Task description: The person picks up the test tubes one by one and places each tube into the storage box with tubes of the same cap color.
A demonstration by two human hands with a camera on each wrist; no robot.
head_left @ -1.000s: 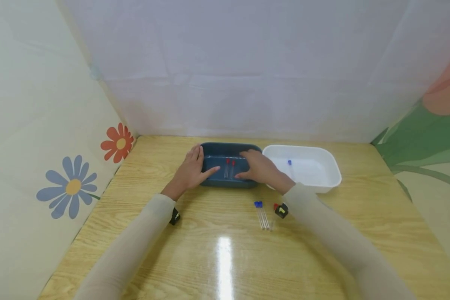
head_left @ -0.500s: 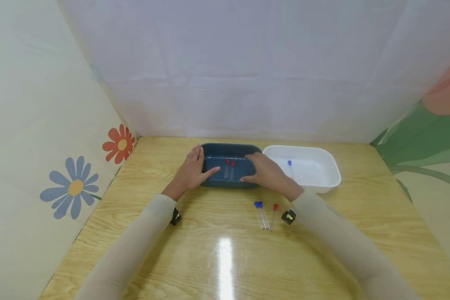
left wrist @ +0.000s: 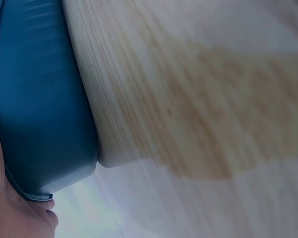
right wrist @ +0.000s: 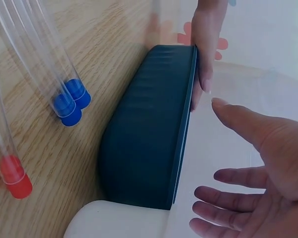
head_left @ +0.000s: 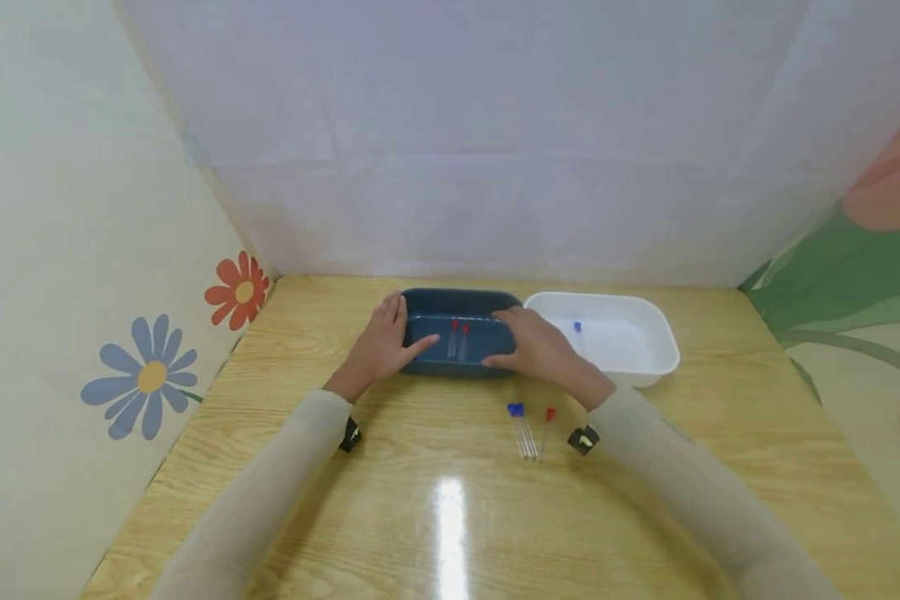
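A person in pale sleeves (head_left: 262,492) has both hands at a dark blue tray (head_left: 429,367) that sits near the back of the wooden worktop (head_left: 345,517). The left hand (head_left: 378,342) lies against the tray's left end, fingers straight along the outside of the wall and the thumb stretched out over the inside. The right hand (head_left: 543,346) hovers at the tray's right end, thumb and fingers spread well apart with nothing between them; from the right wrist I can see its fingertips are clear of the rim.

On the floor of the dark tray, between the hands, two clear tubes with red caps (head_left: 463,343) lie side by side, caps toward the back. Just beside it on the right stands a white tray (head_left: 637,342), where a blue-capped tube (head_left: 578,327) lies, partly hidden by the right hand. Nearer the person, two clear tubes with blue caps (head_left: 526,433) rest close together on the worktop, and a single tube with a red cap (head_left: 547,429) lies just to their right. A small black block (head_left: 583,439) shows under the right wrist.
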